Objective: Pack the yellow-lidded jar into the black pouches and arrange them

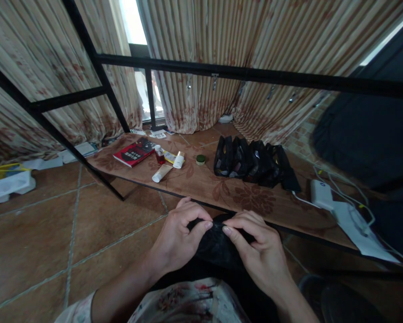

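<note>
Low in front of me, my left hand [183, 231] pinches a piece of thin black sheer fabric [218, 244] between thumb and forefinger. A short way to the right, my right hand [260, 244] grips the same upper edge in a pinch. The fabric hangs down from both fingertips over my dark lap, where its lower outline is hard to make out. Beyond the hands, a black mesh organizer [250, 161] with several upright sections stands on a low cloth-covered shelf [201, 190]. What its sections hold is too dark to tell.
A red book [134, 151], a small red bottle [160, 154], a white tube [162, 173], a white bottle [179, 160] and a green-lidded jar [200, 159] lie on the shelf. A white power bank [321, 194] with cables sits right. A black metal bar [241, 72] crosses above.
</note>
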Action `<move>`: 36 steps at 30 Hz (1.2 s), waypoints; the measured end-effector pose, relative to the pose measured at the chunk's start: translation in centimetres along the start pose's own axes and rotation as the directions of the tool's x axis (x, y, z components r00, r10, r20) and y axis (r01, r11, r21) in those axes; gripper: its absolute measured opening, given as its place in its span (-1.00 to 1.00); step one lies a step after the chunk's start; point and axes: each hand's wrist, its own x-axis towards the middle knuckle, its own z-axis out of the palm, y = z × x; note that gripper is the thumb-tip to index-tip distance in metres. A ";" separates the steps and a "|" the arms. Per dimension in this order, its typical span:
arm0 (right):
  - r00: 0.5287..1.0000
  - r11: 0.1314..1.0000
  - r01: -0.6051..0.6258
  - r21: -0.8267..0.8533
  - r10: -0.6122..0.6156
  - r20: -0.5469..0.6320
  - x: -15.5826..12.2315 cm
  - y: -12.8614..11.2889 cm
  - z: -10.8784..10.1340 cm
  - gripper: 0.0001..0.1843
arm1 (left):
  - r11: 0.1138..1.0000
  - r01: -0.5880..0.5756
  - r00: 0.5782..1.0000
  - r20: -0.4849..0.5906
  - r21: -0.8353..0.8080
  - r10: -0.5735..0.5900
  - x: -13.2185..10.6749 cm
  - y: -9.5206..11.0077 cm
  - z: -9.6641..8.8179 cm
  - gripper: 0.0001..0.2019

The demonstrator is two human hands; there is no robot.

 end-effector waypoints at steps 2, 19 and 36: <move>0.999 0.999 -0.031 -0.027 0.032 0.032 0.1 -0.2 -0.1 -0.93 | 1.000 -0.018 1.000 -0.004 0.000 0.018 0.0 -0.1 0.2 -0.86; 0.998 0.993 0.059 -0.101 -0.057 0.022 0.6 -0.6 1.1 -0.84 | 0.999 -0.017 1.000 0.018 -0.032 0.018 0.4 -0.7 -0.4 -0.85; 0.938 0.934 -0.324 0.148 0.297 0.180 -2.2 2.5 -1.4 -0.53 | 0.190 0.413 0.809 0.262 -0.891 -0.526 2.1 -9.9 -2.2 -0.82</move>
